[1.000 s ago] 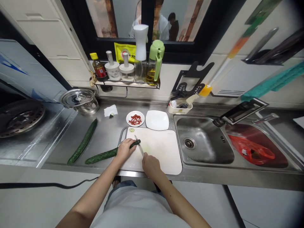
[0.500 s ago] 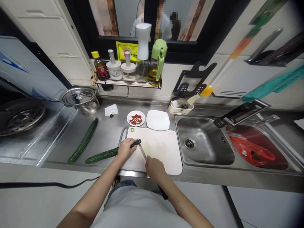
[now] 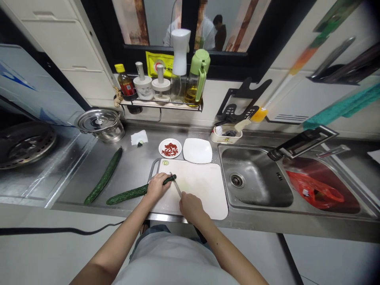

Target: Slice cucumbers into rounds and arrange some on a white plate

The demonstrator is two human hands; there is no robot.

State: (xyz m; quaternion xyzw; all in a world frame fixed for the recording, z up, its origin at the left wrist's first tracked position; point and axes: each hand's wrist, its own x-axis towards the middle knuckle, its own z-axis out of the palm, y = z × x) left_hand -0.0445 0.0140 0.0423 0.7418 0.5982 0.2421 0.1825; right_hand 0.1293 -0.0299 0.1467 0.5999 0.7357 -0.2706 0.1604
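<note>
L hand [image 3: 157,186] hiding cuke [image 3: 127,194], prob. goji [image 3: 170,149] nearby

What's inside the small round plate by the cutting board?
Small red pieces, loosely heaped on the round plate. The plate's middle beneath them is mostly covered, so can't be seen.

From the white rectangular cutting board [image 3: 204,190], a hand could pass at 3 o'clock over the open left steel sink basin [image 3: 258,178], short of the black-and-silver faucet [image 3: 303,143]. The round white plate [image 3: 164,142] and square white plate [image 3: 197,150] stand in the way at 11 and 12; a long dark-green cucumber [image 3: 127,195] blocks 9.
</note>
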